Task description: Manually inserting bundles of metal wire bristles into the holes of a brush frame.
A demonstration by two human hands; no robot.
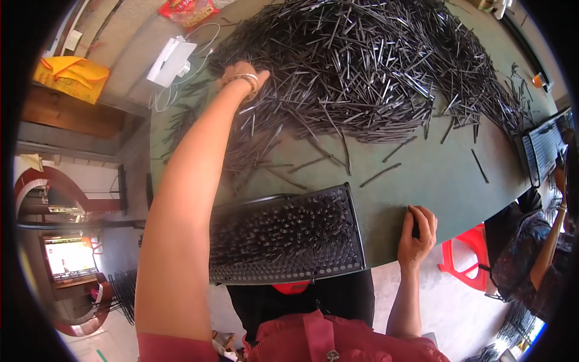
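A large heap of thin black plastic strips (362, 60) spreads over the far part of a green table. My left arm stretches forward, and my left hand (242, 77), with a bracelet at the wrist, is at the heap's left edge. Its fingers are turned away and hidden among strips. Close to me lies a black perforated tray (319, 260), many of its holes filled with upright black strips; my left forearm covers its left end. My right hand (418, 235) rests at the table's near edge, right of the tray, fingers curled round a dark spot that I cannot make out.
Loose strips (381, 174) lie between heap and tray. Beyond the left edge sit a white device with cables (172, 62), a yellow bag (75, 77) and a red packet (187, 11). At right, another person (531, 259) is beside a second tray (543, 151) and a red stool (464, 259).
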